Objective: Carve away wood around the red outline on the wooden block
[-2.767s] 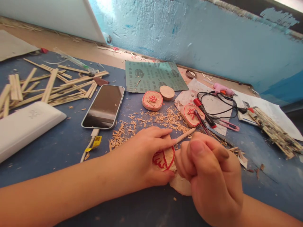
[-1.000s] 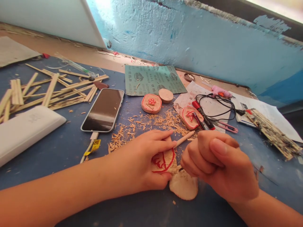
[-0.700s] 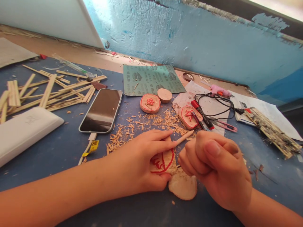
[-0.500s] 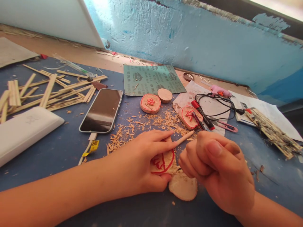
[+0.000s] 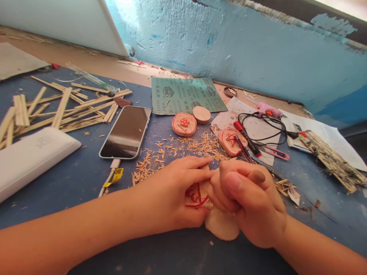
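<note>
My left hand (image 5: 183,191) grips a round wood slice (image 5: 196,195) with red line drawing on its face, fingers over its far edge and thumb at the near edge. Close against it on the right, my right hand (image 5: 246,202) is a closed fist with a small brown rounded end (image 5: 257,176) showing at its top. What the fist holds is otherwise hidden. Below the two hands lies a plain pale wood slice (image 5: 222,227), partly covered by the fist. Wood shavings (image 5: 200,145) are scattered just beyond my fingers.
Beyond lie a flower-marked slice (image 5: 184,126), a star-marked slice (image 5: 229,141), red marker (image 5: 248,139), green sandpaper sheet (image 5: 186,95), black cable (image 5: 266,141) and pink glue gun (image 5: 269,109). To the left are a phone (image 5: 126,131), white power bank (image 5: 40,158) and wooden sticks (image 5: 61,107).
My right fist has moved left, up against my left hand, covering the pale stick that showed between them and part of the red drawing. My left hand keeps its grip.
</note>
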`<state>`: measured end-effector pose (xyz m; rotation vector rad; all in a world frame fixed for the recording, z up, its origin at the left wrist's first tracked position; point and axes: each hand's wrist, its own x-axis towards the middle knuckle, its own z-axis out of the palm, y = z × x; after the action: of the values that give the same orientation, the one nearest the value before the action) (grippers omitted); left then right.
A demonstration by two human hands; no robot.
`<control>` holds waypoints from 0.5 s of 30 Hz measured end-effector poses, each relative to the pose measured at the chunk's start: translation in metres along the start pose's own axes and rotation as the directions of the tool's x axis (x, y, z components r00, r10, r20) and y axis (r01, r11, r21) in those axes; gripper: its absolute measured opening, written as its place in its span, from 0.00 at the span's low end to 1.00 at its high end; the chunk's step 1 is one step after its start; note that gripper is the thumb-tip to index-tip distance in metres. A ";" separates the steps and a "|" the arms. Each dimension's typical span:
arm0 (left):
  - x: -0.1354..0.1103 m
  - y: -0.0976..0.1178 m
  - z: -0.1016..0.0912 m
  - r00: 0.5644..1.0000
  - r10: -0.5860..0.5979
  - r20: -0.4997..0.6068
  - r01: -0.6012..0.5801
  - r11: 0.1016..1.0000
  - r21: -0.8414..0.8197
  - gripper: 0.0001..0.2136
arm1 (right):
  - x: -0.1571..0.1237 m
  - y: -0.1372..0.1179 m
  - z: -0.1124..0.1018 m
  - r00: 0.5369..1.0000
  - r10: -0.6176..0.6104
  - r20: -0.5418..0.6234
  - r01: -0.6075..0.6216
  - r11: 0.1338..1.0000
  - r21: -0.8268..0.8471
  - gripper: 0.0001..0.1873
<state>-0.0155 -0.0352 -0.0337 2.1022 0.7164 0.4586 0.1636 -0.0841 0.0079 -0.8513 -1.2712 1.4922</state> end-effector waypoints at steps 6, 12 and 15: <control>0.001 -0.004 -0.001 1.000 0.023 0.021 -0.023 1.000 0.002 0.28 | -0.002 0.000 -0.007 0.994 0.014 0.108 -0.004 0.996 -0.093 0.25; 0.002 0.000 -0.003 0.999 0.011 0.031 -0.010 1.000 -0.022 0.31 | 0.000 0.007 -0.011 0.987 0.051 0.151 -0.051 0.999 -0.001 0.19; 0.004 0.002 -0.005 0.999 0.000 0.049 0.000 1.000 -0.012 0.29 | 0.005 0.007 -0.009 0.997 0.081 0.007 -0.081 0.992 0.100 0.23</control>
<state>-0.0146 -0.0308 -0.0295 2.0953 0.6835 0.4088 0.1686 -0.0771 -0.0005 -0.8432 -1.1653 1.6086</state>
